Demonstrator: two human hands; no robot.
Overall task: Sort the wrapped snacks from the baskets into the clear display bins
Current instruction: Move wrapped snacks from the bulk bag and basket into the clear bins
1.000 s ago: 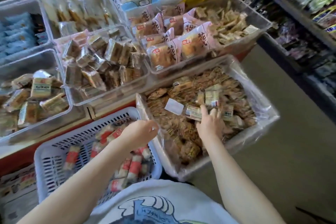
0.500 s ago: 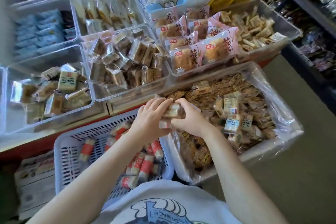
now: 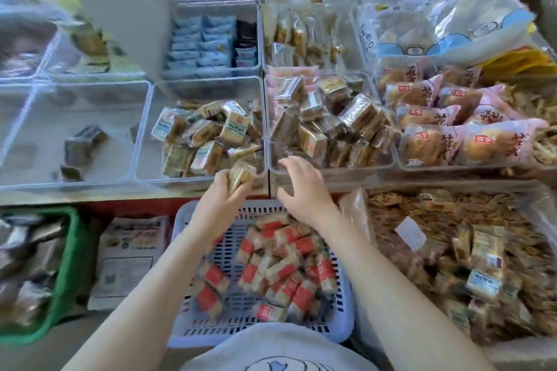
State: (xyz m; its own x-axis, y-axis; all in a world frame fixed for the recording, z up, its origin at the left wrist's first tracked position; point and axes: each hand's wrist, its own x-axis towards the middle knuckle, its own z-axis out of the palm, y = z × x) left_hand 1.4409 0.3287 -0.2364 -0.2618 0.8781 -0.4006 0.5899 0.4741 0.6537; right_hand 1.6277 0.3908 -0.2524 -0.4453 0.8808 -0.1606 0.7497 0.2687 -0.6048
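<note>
Our left hand [image 3: 221,200] has carried the wrapped snack [image 3: 241,175] up to the clear bin [image 3: 144,141] at frame centre; our right hand [image 3: 304,187] has let go, fingers spread just beside it.

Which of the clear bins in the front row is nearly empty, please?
The far-left front bin: it holds only a few dark packets, while its neighbours are piled with snacks.

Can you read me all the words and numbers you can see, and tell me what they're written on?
Nothing reads clearly enough to quote.
Pink bread bags: large dark characters and small red labels, too blurred.
Snack packs in the clear bin: white labels, print too small.
Red-banded snacks in the blue basket: blurred.
Newspaper: print too small.
</note>
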